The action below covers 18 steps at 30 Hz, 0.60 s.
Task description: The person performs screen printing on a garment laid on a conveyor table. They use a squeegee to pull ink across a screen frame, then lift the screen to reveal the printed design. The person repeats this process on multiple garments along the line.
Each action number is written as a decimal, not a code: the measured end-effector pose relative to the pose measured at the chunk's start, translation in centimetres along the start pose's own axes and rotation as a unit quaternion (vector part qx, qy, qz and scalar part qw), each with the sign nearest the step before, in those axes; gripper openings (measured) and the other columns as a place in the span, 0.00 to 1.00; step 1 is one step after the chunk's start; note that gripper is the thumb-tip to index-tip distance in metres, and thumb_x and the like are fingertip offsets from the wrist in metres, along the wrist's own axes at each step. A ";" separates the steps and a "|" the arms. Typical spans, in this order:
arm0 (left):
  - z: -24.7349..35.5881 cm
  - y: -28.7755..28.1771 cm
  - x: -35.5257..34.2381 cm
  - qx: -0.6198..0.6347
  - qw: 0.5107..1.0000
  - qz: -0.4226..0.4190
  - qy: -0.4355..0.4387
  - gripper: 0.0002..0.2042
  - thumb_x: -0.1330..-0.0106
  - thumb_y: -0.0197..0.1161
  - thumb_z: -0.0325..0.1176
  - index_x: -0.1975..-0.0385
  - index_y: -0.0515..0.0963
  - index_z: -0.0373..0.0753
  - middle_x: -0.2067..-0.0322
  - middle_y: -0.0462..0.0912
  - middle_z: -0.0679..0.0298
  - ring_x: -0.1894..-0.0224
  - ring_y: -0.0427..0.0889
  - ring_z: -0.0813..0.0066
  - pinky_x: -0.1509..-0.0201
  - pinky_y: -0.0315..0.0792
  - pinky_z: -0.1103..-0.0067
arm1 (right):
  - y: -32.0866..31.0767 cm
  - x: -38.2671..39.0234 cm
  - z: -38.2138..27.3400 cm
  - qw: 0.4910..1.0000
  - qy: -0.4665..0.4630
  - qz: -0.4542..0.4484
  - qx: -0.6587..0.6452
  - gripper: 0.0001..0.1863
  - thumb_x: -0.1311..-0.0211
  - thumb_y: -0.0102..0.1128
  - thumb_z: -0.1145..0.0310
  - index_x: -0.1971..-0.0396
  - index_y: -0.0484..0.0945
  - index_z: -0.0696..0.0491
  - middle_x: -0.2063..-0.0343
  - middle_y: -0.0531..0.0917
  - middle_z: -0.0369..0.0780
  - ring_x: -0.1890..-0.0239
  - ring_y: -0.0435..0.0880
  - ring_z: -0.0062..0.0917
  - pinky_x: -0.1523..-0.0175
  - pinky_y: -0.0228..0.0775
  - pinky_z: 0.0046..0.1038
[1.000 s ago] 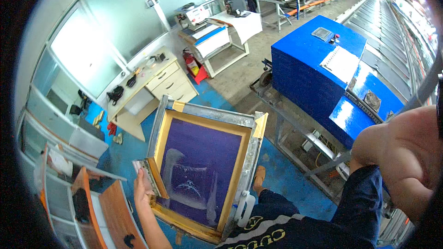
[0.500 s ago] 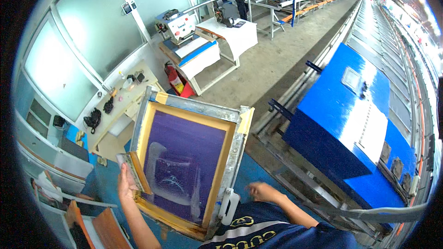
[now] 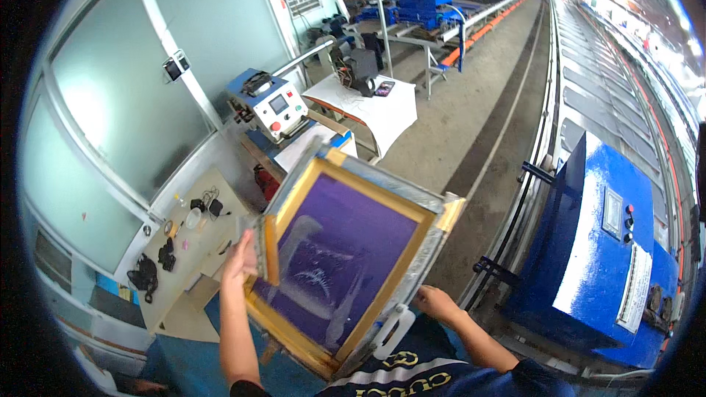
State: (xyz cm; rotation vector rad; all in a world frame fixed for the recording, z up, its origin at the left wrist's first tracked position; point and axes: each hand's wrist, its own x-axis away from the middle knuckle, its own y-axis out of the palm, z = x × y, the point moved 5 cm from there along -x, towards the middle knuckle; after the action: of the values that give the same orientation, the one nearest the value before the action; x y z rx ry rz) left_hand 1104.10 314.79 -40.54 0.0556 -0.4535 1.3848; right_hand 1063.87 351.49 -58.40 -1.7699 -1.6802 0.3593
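A silk-screen printing frame [image 3: 434, 242] with metal rails and yellow-taped inner edges is tilted in front of my body. Its purple mesh [image 3: 346, 242] carries a pale smeared patch and a small curved design. My left hand [image 3: 239, 259] is closed around a squeegee [image 3: 271, 250] with a brown-orange blade, at the frame's left rail; whether it also grips the rail is hidden. My right hand [image 3: 439, 304] is closed at the lower right rail, its fingertips partly hidden at the edge. Close to it, a white handle-like piece [image 3: 394, 332] is fixed to the frame.
A blue machine cabinet [image 3: 581, 250] stands on the right beside a long printing table [image 3: 588, 95]. A heat press [image 3: 273, 106] and a white-covered table [image 3: 393, 114] are ahead. At left is a desk [image 3: 213, 231] with black bags [image 3: 147, 276].
The view has turned, and the frame appears farther right and more tilted. My right hand has come from apart to the frame's right rail. My left hand keeps the squeegee.
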 end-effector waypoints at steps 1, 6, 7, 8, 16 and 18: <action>1.1 2.3 -2.6 -0.016 0.998 -0.054 0.002 0.45 0.39 0.69 0.67 0.32 0.73 0.36 0.37 0.79 0.54 0.41 0.82 0.64 0.73 0.79 0.74 | 0.0 -0.4 1.2 0.999 0.032 -0.001 0.018 0.21 0.31 0.59 0.59 0.42 0.78 0.51 0.53 0.85 0.55 0.49 0.84 0.52 0.43 0.77 0.51; 8.3 17.7 -14.7 -0.052 0.982 -0.177 0.033 0.41 0.40 0.71 0.67 0.39 0.78 0.38 0.60 0.84 0.63 0.63 0.83 0.74 0.77 0.79 0.72 | 3.0 -0.5 8.1 0.974 0.155 -0.127 0.104 0.22 0.31 0.60 0.53 0.42 0.78 0.48 0.53 0.85 0.54 0.47 0.85 0.50 0.44 0.77 0.51; 9.7 20.2 -16.3 -0.056 0.975 -0.213 0.031 0.41 0.41 0.72 0.66 0.39 0.79 0.36 0.59 0.85 0.62 0.60 0.84 0.73 0.78 0.79 0.71 | 4.2 -0.3 8.7 0.967 0.149 -0.191 0.076 0.21 0.30 0.58 0.55 0.42 0.78 0.47 0.53 0.86 0.54 0.47 0.84 0.50 0.43 0.77 0.50; 11.1 23.4 -18.2 -0.067 0.972 -0.225 0.030 0.41 0.41 0.73 0.66 0.39 0.80 0.35 0.57 0.86 0.62 0.58 0.85 0.72 0.78 0.79 0.70 | 4.4 -1.2 10.3 0.958 0.185 -0.210 0.069 0.20 0.30 0.58 0.57 0.41 0.78 0.45 0.51 0.85 0.54 0.47 0.84 0.50 0.42 0.77 0.49; 21.7 43.1 -30.4 -0.071 0.948 -0.303 0.073 0.41 0.43 0.76 0.64 0.43 0.82 0.32 0.48 0.86 0.56 0.45 0.82 0.70 0.46 0.77 0.74 | -6.8 -13.8 17.7 0.956 0.283 0.064 -0.035 0.22 0.34 0.66 0.57 0.45 0.81 0.54 0.53 0.87 0.54 0.49 0.85 0.53 0.45 0.78 0.46; 23.5 46.8 -33.5 -0.070 0.965 -0.235 0.091 0.39 0.41 0.75 0.63 0.43 0.81 0.32 0.53 0.86 0.60 0.54 0.84 0.74 0.54 0.79 0.76 | -9.8 -17.9 19.0 0.958 0.201 0.158 -0.132 0.25 0.37 0.69 0.55 0.45 0.82 0.55 0.53 0.87 0.54 0.49 0.86 0.51 0.44 0.78 0.44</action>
State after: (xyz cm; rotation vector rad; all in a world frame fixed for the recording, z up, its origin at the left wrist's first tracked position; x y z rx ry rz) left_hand 1049.09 285.78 -40.98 -0.0754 -0.3549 0.8794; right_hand 1042.18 338.96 -70.67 -2.1418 -1.2011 -0.0960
